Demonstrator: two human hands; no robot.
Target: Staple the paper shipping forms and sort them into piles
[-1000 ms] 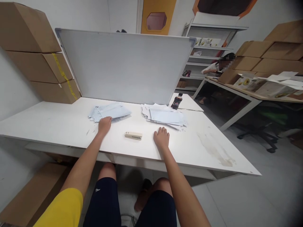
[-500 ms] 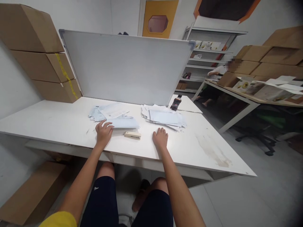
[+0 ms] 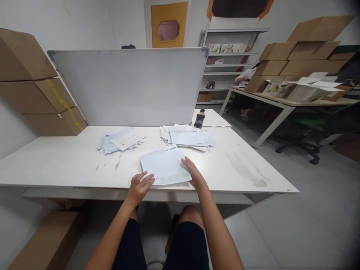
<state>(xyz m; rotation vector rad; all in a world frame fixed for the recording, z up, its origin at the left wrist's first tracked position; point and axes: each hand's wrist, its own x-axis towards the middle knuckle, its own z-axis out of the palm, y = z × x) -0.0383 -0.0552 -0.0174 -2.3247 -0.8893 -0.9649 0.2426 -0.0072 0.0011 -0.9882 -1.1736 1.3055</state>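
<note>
A pale blue printed sheet of paper is held between my two hands, near the table's front edge. My left hand is closed on its lower left corner, with the fingers on top. At the right edge my right hand grips the sheet, its thumb on the upper face. Behind it to the left lies a loose pile of papers. Another, thicker paper stack sits behind it to the right. The stapler does not show now; the sheet covers the area where it lay.
A whiteboard stands across the back of the white table. Beside the right stack is a dark drink bottle. Cardboard boxes rise at the left. Another person sits by a table farther right.
My left hand has moved right and nearer with the sheet from the left pile. My right hand has gone from resting on the table to gripping the sheet. The view has shifted.
</note>
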